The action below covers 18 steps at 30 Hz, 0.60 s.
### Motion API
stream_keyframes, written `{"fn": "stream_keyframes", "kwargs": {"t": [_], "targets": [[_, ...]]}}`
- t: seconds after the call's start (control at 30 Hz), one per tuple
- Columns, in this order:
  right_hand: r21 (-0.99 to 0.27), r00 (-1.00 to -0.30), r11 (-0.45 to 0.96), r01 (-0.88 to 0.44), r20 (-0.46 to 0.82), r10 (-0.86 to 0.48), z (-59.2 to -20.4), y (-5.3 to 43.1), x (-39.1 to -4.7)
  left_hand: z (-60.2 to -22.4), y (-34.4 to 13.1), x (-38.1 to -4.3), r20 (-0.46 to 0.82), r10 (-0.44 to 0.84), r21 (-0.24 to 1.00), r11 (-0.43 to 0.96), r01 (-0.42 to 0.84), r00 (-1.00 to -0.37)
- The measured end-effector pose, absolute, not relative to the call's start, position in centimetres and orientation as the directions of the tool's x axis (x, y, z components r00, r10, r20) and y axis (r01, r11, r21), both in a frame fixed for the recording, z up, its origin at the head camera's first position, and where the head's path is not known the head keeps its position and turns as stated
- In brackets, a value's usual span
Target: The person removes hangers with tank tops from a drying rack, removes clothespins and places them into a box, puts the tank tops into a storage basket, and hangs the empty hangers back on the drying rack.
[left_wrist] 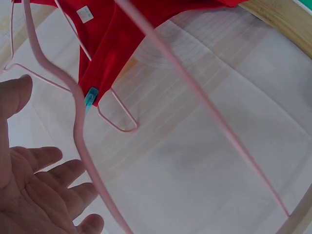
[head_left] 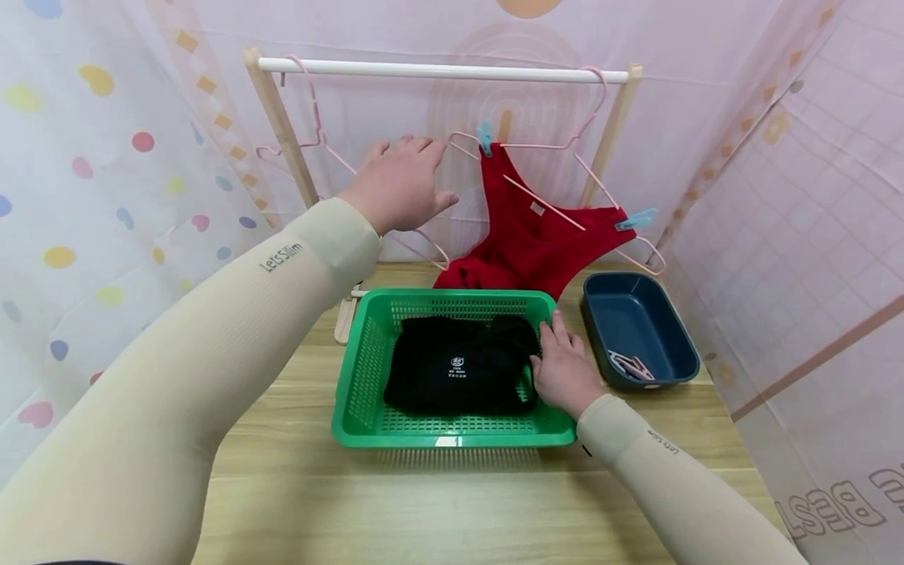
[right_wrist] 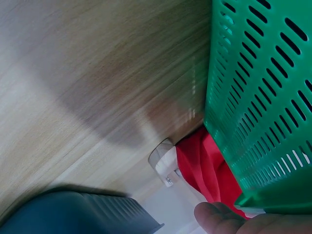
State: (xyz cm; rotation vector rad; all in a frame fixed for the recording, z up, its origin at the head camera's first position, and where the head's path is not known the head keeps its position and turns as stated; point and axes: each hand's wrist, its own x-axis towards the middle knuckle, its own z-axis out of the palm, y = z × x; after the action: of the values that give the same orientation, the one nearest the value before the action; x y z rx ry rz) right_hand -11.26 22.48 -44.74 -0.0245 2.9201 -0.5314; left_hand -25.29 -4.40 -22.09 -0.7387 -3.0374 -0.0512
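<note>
My left hand (head_left: 406,184) is raised in front of the rack, fingers spread and holding nothing. In the left wrist view that hand (left_wrist: 44,185) is beside a bare pink hanger (left_wrist: 79,112), and I cannot tell if they touch. My right hand (head_left: 565,365) rests on the right rim of a green basket (head_left: 349,392), its fingers fairly straight. A folded black garment (head_left: 452,365) with a small white print lies inside. Behind the basket, a red sleeveless top (head_left: 523,227) hangs tilted from another pink hanger (head_left: 593,118), held by blue clips (head_left: 484,137).
The rack's white bar (head_left: 438,71) sits on wooden posts (head_left: 282,129). Right of the basket stands a dark blue bin (head_left: 650,314) with a few pale clips (head_left: 631,366) in it. Patterned curtains (head_left: 106,196) surround the wooden table (head_left: 424,510).
</note>
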Motion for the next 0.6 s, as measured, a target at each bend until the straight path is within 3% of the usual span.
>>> {"fn": "stream_keyframes", "kwargs": {"t": [0.27,0.6], "targets": [[-0.358,-0.987,0.934,-0.002,-0.151,-0.06,-44.5,22.4,-11.1,-20.6,-3.5,-26.6,-0.097,0.441,0.007,0.897,0.443,-0.892],[-0.353,-0.987,0.935,-0.018,-0.141,-0.072,-44.9,22.7,-11.2,-19.8,-2.3,-28.4,-0.158,0.414,0.008,0.908,0.418,-0.896]]}}
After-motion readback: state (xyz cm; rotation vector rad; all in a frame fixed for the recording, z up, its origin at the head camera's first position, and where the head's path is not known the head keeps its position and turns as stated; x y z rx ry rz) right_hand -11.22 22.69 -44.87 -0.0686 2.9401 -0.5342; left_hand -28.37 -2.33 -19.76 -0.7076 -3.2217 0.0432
